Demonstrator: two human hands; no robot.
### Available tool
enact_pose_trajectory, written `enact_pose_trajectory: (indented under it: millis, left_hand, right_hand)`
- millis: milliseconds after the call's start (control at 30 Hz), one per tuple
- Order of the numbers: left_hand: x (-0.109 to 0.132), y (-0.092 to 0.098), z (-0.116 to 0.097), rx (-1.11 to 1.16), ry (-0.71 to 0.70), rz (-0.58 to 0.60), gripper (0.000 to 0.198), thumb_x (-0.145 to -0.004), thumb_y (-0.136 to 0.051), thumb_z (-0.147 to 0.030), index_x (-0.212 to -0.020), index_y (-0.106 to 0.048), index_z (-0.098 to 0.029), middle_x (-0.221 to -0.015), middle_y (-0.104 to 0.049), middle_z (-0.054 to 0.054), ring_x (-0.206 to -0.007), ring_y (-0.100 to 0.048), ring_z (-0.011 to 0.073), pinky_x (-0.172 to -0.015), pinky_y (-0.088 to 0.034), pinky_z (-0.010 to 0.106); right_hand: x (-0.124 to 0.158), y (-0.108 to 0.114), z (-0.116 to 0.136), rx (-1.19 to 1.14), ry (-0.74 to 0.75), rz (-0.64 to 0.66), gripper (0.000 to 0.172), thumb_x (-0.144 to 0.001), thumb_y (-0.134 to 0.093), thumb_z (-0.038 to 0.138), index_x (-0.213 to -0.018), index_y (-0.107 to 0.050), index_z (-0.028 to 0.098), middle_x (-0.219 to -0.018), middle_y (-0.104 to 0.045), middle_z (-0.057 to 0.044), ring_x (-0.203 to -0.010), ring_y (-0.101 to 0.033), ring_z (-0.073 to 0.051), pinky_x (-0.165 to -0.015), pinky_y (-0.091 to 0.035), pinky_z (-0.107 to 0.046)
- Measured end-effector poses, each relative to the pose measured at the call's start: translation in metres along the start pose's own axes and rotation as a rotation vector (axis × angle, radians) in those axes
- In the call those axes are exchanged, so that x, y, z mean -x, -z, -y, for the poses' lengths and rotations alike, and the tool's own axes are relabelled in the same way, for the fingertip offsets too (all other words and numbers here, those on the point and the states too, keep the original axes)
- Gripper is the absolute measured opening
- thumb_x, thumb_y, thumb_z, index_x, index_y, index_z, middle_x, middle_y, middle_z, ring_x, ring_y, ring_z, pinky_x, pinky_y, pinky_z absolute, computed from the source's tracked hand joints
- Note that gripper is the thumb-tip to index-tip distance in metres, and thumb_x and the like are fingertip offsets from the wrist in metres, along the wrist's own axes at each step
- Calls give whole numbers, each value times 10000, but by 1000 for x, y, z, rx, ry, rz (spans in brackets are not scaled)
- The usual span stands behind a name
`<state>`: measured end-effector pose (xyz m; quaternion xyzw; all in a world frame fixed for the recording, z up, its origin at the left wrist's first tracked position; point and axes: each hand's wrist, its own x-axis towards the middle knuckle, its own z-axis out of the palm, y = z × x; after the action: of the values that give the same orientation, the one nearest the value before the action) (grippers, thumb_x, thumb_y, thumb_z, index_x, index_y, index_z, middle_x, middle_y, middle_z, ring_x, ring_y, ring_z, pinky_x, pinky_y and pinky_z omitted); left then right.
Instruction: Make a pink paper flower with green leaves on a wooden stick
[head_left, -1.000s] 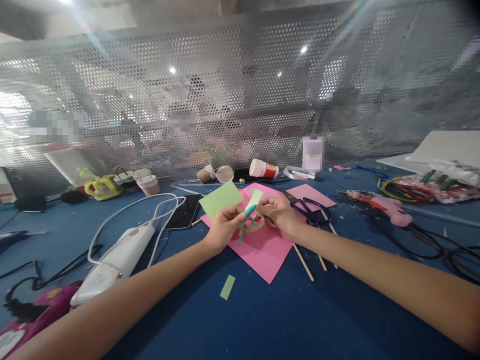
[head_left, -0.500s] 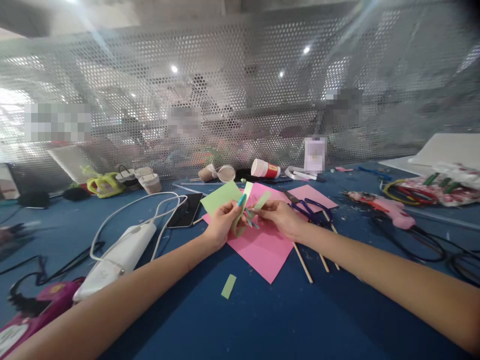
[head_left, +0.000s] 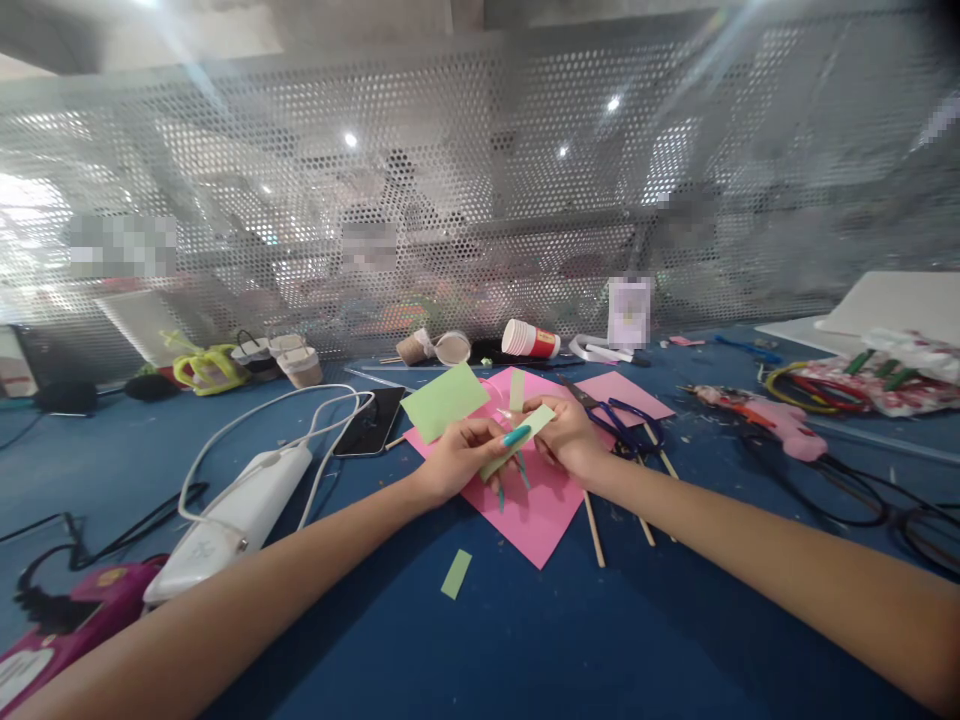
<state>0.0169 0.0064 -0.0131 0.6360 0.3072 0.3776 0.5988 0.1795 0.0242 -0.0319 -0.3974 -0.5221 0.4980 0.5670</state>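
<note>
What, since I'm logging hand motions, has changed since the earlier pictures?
The pale green paper strip pinched by the left hand has tipped rightward to a shallower slant. One thin wooden stick shifted left. What the right hand grips is hidden. The bright pink paper sheet and blue-handled metal scissors stayed put.

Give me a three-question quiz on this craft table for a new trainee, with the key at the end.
1. True or false: the stacked red-and-white paper cups stand upright.
2. Which does the left hand hold? A: pink plastic glue gun; B: narrow pale-green paper strip; C: blue-handled metal scissors.
3. Which lies closer to the person: the black rectangular phone or the loose green paper rectangle?

Key: 1. False, they lie on their side. 2. B. 3. The loose green paper rectangle.
</note>
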Motion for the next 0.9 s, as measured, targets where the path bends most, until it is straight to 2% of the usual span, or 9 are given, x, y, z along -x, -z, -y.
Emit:
enact_pose_trajectory:
  millis: [133,233,367,433,500,667,733,900]
  left_hand:
    - [-3,0,1,42,11,-88,421,-620,-754,-499,-687,-547,-138,-600,-675,14,-449,-639,134,-437,-503,212]
    - [-5,2,2,41,46,-146,437,-624,-743,-522,-683,-536,-141,-598,-671,11,-449,-640,134,-431,-497,205]
    - [-6,3,4,6,19,-188,444,-637,-723,-544,-677,-539,-143,-547,-640,-4,-393,-586,98,-387,-449,181]
    - [-6,4,6,-16,-3,-186,433,-655,-713,-538,-657,-533,-145,-511,-613,-14,-369,-549,80,-369,-428,176]
    - [-7,5,8,-33,-9,-182,416,-674,-704,-525,-649,-525,-150,-490,-595,-22,-359,-529,74,-361,-415,175]
    - [-7,6,11,-77,5,-143,366,-713,-687,-482,-702,-510,-162,-492,-596,-28,-358,-537,83,-375,-429,187]
    - [-7,5,10,-69,8,-142,371,-705,-694,-479,-746,-502,-164,-503,-600,-32,-365,-547,90,-389,-450,199]
    - [-7,1,5,-63,1,-235,473,-662,-742,-451,-914,-456,-172,-555,-622,-40,-386,-574,111,-395,-461,213]
  right_hand:
    - [3,0,2,95,71,121,312,-620,-735,414,-534,-548,178,-397,-459,53,-306,-350,-68,-323,-237,-220]
    - [4,1,6,94,131,234,255,-685,-696,388,-594,-597,172,-499,-540,24,-417,-453,-89,-414,-336,-227]
    - [6,4,12,-47,29,462,172,-752,-602,340,-744,-641,173,-649,-619,-19,-581,-572,-138,-499,-408,-242]
    - [8,5,13,-75,-20,522,195,-766,-589,360,-770,-647,174,-670,-624,-29,-603,-580,-146,-495,-409,-242]
    - [8,4,13,-51,-35,492,260,-772,-605,422,-716,-642,171,-631,-608,-27,-561,-559,-137,-478,-400,-243]
    - [3,1,5,-25,-23,255,442,-702,-650,589,-582,-612,164,-520,-572,-14,-450,-514,-118,-448,-404,-261]
    - [1,0,3,-19,-32,217,453,-659,-679,606,-597,-629,161,-530,-592,-21,-455,-528,-123,-447,-419,-263]
    - [-4,3,-1,-82,12,166,382,-616,-745,544,-667,-655,176,-584,-611,-2,-517,-551,-117,-470,-444,-239]
